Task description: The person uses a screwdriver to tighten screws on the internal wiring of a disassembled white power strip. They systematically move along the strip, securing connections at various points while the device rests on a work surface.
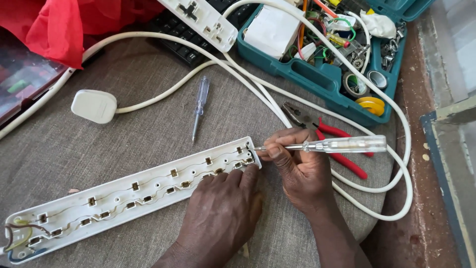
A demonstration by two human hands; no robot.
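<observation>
Screwdriver (pixel 342 145) gripped in right hand (pixel 302 173), tip at power strip (pixel 134 196) end; left hand (pixel 223 213) presses strip.

Left hand (pixel 223 208) lies flat, palm down; right hand (pixel 297 171) pinches, fingers curled.

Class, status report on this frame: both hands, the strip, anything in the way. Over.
Left hand pressing down the open power strip. Right hand holds a clear-handled screwdriver, tip at the strip's end. Pliers and white cable lie just behind.
</observation>
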